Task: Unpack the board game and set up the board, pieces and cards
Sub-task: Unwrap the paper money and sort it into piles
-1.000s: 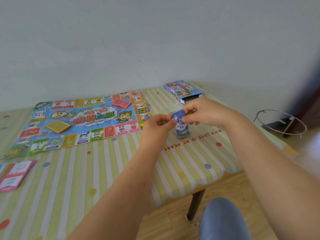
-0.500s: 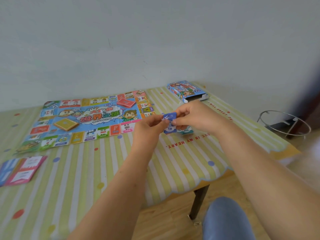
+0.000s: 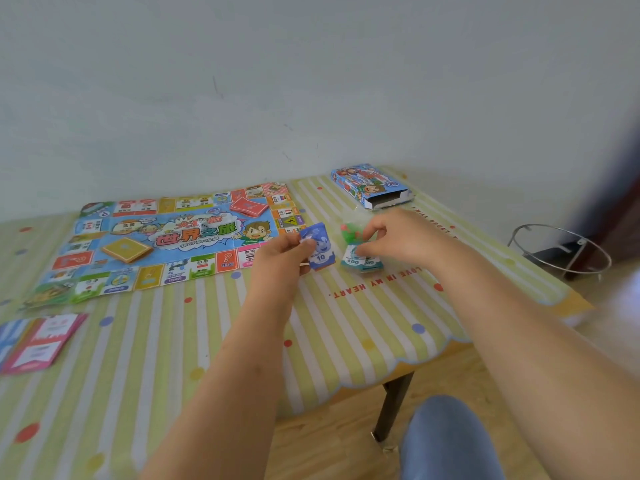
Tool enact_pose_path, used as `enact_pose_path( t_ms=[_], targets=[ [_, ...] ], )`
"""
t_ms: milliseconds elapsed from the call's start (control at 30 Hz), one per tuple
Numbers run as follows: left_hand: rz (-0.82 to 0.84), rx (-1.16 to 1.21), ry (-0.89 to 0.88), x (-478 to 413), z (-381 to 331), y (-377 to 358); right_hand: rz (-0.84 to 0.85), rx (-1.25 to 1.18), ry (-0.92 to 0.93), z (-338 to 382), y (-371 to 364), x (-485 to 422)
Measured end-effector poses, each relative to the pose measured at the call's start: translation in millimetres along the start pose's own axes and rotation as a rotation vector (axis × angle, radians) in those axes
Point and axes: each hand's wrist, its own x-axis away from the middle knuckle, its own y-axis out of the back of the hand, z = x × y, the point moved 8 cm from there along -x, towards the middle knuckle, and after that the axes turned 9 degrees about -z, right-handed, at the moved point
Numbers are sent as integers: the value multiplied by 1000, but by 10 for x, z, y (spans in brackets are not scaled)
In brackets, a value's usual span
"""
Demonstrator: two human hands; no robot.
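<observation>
Game board [image 3: 166, 240] flat on the striped table [image 3: 346, 327], up against the wall. On the board, a red card pile [image 3: 248, 206] near its far right corner and a yellow card pile [image 3: 126, 250] toward its left. Just right of the board, left hand [image 3: 282, 252] with fingers [image 3: 304, 241] pinched on a blue money bundle [image 3: 319, 249] marked 10. A bit further right of the board, right hand [image 3: 398, 235] with fingers curled onto a green money stack [image 3: 360, 263] marked 100, lying on the table. Something red and green by those fingers, too blurry to name. Open game box [image 3: 372, 187] beyond the board's right end. Pink and blue cards [image 3: 38, 341] in front of the board's left end.
</observation>
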Motion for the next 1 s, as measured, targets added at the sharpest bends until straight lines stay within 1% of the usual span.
enact_pose_path(
  t_ms=[133,267,433,533,633,767,1000],
  targets=[
    [26,-49,-21,15,11,-40,68,80,34,16,-68,1],
    [43,-84,-42,32,4,-65,76,128,43,7,-82,-24],
    [124,-99,-17,73,25,-166,10,36,41,36,-32,-78],
    [180,-129,-18,105,39,-240,-6,34,43,51,-12,-74],
    [200,-179,-24,110,56,-271,-12,41,35,35,10,-69],
    [238,-170,8,114,86,-324,5,25,39,12,23,-68],
    [317,-168,7,162,90,-463,7,8,40,-29,-3,-97]
  ],
)
